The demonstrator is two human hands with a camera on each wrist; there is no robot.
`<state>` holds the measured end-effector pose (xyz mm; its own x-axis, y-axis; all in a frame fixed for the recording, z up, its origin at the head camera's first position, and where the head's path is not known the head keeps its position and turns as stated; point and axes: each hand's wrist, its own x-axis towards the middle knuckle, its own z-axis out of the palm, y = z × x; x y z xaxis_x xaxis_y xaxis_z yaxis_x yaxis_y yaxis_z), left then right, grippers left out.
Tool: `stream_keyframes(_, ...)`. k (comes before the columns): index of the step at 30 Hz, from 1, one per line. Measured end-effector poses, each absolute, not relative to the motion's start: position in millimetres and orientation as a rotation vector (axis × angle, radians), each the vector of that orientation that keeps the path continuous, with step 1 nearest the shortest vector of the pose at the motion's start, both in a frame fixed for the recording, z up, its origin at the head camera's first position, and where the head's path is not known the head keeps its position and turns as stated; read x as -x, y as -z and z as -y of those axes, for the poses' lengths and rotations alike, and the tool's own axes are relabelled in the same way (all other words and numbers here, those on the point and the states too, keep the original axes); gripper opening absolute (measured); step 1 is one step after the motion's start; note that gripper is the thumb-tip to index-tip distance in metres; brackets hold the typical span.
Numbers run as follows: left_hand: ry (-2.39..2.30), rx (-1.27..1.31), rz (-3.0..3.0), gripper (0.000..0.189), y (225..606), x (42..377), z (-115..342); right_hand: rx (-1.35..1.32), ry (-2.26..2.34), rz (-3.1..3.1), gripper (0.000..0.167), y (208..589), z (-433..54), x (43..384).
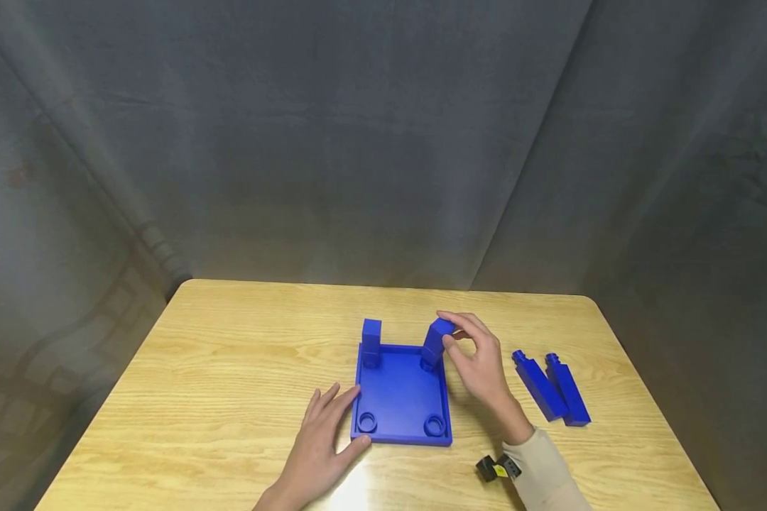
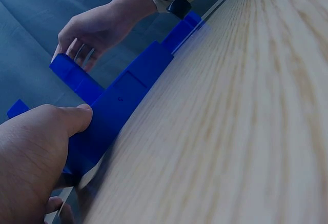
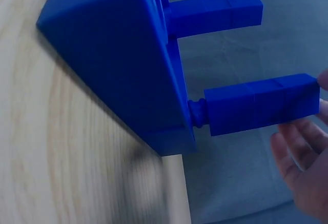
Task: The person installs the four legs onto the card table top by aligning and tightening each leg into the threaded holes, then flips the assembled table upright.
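Observation:
My right hand (image 1: 482, 358) grips a blue square leg (image 1: 437, 339) near its top between thumb and fingers. The leg leans to the right over the far-right corner of a blue square tray-like base (image 1: 399, 397). In the right wrist view its grooved peg (image 3: 198, 113) shows between leg and base, right at the socket. My left hand (image 1: 322, 436) rests against the base's near-left corner, thumb at the corner and forefinger along the left side, fingers spread. A second blue leg (image 1: 371, 341) stands upright in the far-left corner. Round sockets (image 1: 367, 423) show in both near corners.
Two more blue legs lie side by side on the wooden table (image 1: 230, 383) to the right: a left one (image 1: 541, 388) and a right one (image 1: 569, 392), pegs pointing away. A dark grey curtain (image 1: 358, 142) hangs behind the table.

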<state>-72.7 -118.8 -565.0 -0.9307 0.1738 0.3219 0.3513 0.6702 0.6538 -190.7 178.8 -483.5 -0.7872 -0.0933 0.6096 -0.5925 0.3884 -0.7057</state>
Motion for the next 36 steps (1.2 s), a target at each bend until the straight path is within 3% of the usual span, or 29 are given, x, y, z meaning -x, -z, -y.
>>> stream_keyframes(11, 1.117, 0.418, 2.640, 0.075, 564.3, 71.9, 118.1, -0.348, -1.516, 2.249, 0.032, 481.7, -174.9, 188.5)
stream_keyframes(15, 1.101, 0.426, 2.627, 0.075, 563.8, 72.0, 117.6, -0.358, -1.533, 2.247, 0.033, 481.0, -174.3, 188.1)
stream_keyframes(22, 1.105, 0.426, 2.624, 0.074, 562.2, 71.7, 117.3, -0.393, -1.505, 2.249, 0.051, 480.9, -174.0, 188.5)
stream_keyframes(36, 1.119, 0.415, 2.647, 0.075, 562.7, 71.8, 117.6, -0.511, -1.440, 2.260, 0.040, 480.8, -179.0, 189.0)
